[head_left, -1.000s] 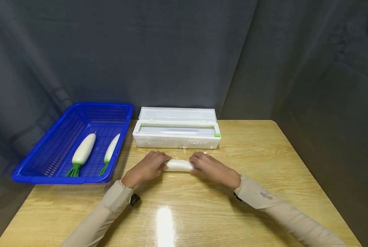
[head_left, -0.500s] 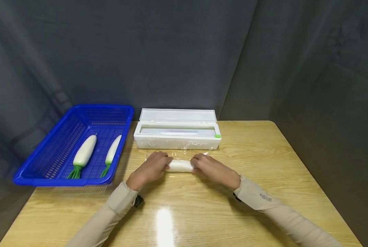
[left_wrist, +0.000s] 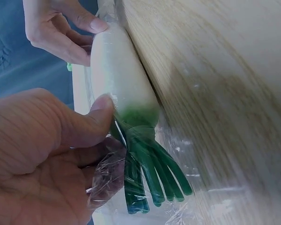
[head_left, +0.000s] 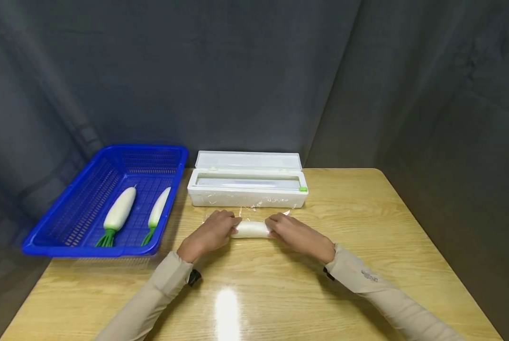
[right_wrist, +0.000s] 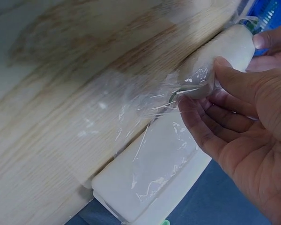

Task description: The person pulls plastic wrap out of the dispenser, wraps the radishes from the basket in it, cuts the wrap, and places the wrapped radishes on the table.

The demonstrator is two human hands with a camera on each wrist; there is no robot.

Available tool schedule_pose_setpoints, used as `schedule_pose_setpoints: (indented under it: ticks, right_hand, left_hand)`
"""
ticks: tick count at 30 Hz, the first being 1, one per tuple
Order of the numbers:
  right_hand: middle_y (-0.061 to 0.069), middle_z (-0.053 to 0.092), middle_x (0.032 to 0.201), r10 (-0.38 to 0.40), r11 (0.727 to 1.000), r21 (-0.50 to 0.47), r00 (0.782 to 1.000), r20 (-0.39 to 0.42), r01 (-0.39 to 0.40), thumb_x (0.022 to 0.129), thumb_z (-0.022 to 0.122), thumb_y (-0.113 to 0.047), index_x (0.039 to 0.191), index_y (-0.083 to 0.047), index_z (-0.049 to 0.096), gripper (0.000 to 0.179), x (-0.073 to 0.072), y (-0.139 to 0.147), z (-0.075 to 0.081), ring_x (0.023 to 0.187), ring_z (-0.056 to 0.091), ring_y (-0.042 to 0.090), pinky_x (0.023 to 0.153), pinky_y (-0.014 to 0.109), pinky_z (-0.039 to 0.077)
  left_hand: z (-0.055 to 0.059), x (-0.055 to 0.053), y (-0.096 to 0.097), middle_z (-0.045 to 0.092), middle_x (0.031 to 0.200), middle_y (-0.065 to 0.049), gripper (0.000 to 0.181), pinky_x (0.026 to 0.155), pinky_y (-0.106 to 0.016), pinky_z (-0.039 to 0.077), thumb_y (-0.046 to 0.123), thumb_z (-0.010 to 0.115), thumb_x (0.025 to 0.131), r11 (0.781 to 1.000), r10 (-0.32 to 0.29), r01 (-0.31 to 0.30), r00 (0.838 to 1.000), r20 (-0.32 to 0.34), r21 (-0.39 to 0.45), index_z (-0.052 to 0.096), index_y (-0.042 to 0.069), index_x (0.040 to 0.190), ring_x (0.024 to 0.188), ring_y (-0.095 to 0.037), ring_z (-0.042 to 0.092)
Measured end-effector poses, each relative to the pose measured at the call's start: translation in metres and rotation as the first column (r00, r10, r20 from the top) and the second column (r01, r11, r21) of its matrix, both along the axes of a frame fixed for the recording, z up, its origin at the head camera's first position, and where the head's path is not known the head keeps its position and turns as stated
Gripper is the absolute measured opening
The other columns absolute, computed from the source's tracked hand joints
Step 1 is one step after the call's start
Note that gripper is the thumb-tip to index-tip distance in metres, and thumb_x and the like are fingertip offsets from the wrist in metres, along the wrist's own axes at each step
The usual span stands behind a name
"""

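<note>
A white radish (head_left: 252, 229) with a green leafy end lies crosswise on the table in clear plastic film (right_wrist: 140, 105). My left hand (head_left: 212, 233) holds it by the leafy end, the thumb on the white body beside the green collar in the left wrist view. Film bunches round the green stalks (left_wrist: 152, 168) there. At the opposite end my right hand (head_left: 296, 233) grips the tip between thumb and fingers, with wrinkled film trailing outward in the right wrist view. Behind the radish stands a white film dispenser box (head_left: 248, 196), its lid raised, with a roll inside.
To the left, a blue plastic basket (head_left: 75, 251) holds two more white radishes, one (head_left: 120, 208) fully visible and one (head_left: 158, 208) partly behind the basket's side. A green cutter slider (head_left: 303, 189) sits at the box's right end. Dark curtains (head_left: 246, 71) hang behind the wooden table (head_left: 344, 208).
Both hands keep their hold on the radish and stay almost in place. The left forearm has shifted slightly to the right. The whole head view has moved a little.
</note>
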State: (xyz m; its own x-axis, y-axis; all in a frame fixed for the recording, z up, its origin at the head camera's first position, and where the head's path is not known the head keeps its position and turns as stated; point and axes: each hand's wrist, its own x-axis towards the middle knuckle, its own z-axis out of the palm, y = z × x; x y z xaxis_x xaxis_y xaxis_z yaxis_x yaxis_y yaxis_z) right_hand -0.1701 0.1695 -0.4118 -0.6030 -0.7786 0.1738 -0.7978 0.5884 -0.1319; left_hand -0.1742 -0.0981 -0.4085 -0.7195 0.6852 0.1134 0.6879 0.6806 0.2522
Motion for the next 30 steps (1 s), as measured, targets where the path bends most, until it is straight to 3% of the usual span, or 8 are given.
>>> schedule_pose_setpoints:
  ticks: [5, 11, 15, 17, 20, 24, 27, 30]
  right_hand:
    - [0.009, 0.067, 0.096, 0.0, 1.0, -0.014, 1.0, 0.008, 0.0, 0.1, 0.071, -0.011, 0.098, -0.003, 0.065, 0.01, -0.001, 0.001, -0.001, 0.084, 0.063, 0.015, 0.07, 0.025, 0.055]
    - [0.008, 0.066, 0.093, 0.001, 1.0, -0.018, 0.999, 0.038, 0.0, 0.099, 0.071, -0.007, 0.095, -0.002, 0.064, 0.01, -0.001, 0.002, 0.001, 0.082, 0.062, 0.016, 0.07, 0.026, 0.054]
    - [0.009, 0.068, 0.096, -0.001, 1.0, -0.009, 0.999, 0.041, 0.001, 0.1, 0.07, -0.008, 0.096, -0.003, 0.064, 0.009, -0.002, 0.001, 0.002, 0.083, 0.062, 0.015, 0.07, 0.026, 0.054]
    - [0.009, 0.068, 0.097, 0.001, 1.0, -0.009, 0.999, 0.05, 0.0, 0.1, 0.07, -0.008, 0.096, -0.003, 0.065, 0.008, -0.004, 0.001, 0.002, 0.084, 0.063, 0.015, 0.07, 0.026, 0.054]
    - [0.008, 0.068, 0.096, -0.004, 1.0, -0.004, 0.997, 0.072, 0.004, 0.101, 0.069, -0.007, 0.095, -0.003, 0.064, 0.008, -0.005, 0.001, 0.003, 0.083, 0.062, 0.015, 0.07, 0.026, 0.054]
    - [0.008, 0.068, 0.097, -0.002, 1.0, 0.001, 0.995, 0.096, 0.002, 0.102, 0.066, -0.006, 0.095, -0.004, 0.064, 0.008, -0.009, 0.002, 0.003, 0.085, 0.062, 0.015, 0.071, 0.026, 0.053]
    - [0.008, 0.068, 0.098, 0.013, 1.0, -0.008, 0.994, 0.105, -0.012, 0.103, 0.064, -0.005, 0.095, -0.004, 0.063, 0.008, -0.012, 0.003, 0.002, 0.087, 0.062, 0.016, 0.073, 0.027, 0.054]
    - [0.007, 0.067, 0.098, 0.029, 1.0, -0.013, 0.993, 0.114, -0.028, 0.104, 0.062, -0.005, 0.097, -0.004, 0.063, 0.007, -0.014, 0.004, 0.002, 0.089, 0.063, 0.016, 0.075, 0.029, 0.055]
  left_hand:
    - [0.0, 0.0, 0.0, 0.07, 0.106, -0.019, 0.034, 0.101, -0.052, 0.05, 0.003, 0.065, 0.101, 1.0, 0.021, -0.02, 0.999, 0.047, -0.008, 0.065, -0.008, 0.133, 0.101, -0.036, 0.066]
    - [0.002, -0.001, 0.002, 0.07, 0.102, -0.018, 0.033, 0.091, -0.051, 0.053, 0.001, 0.065, 0.1, 1.0, 0.012, -0.012, 0.997, 0.071, -0.008, 0.066, -0.008, 0.132, 0.096, -0.035, 0.066]
    - [0.004, 0.001, 0.002, 0.071, 0.111, -0.019, 0.036, 0.101, -0.054, 0.048, 0.004, 0.064, 0.101, 0.998, 0.06, -0.059, 0.992, 0.107, -0.011, 0.064, -0.007, 0.136, 0.108, -0.038, 0.065]
    - [0.003, 0.003, 0.002, 0.072, 0.119, -0.02, 0.038, 0.104, -0.055, 0.047, 0.005, 0.065, 0.101, 0.997, 0.083, -0.084, 0.994, 0.075, 0.002, 0.063, -0.005, 0.138, 0.115, -0.039, 0.064]
    - [0.0, 0.007, 0.003, 0.072, 0.125, -0.017, 0.039, 0.103, -0.053, 0.048, 0.004, 0.071, 0.098, 0.996, 0.077, -0.075, 0.996, -0.052, 0.048, 0.066, 0.0, 0.136, 0.119, -0.037, 0.065]
    - [-0.006, 0.016, 0.006, 0.071, 0.124, -0.014, 0.046, 0.095, -0.048, 0.054, 0.001, 0.081, 0.087, 0.996, 0.031, -0.009, 0.969, -0.245, 0.089, 0.068, 0.004, 0.131, 0.114, -0.033, 0.068]
    - [-0.01, 0.02, 0.006, 0.069, 0.124, -0.014, 0.054, 0.094, -0.046, 0.057, 0.001, 0.087, 0.081, 0.996, 0.022, 0.003, 0.958, -0.288, 0.086, 0.066, 0.005, 0.131, 0.112, -0.032, 0.068]
    - [-0.014, 0.02, 0.007, 0.068, 0.127, -0.014, 0.06, 0.096, -0.045, 0.058, 0.001, 0.089, 0.079, 0.996, 0.043, -0.019, 0.962, -0.271, 0.092, 0.065, 0.004, 0.133, 0.113, -0.032, 0.068]
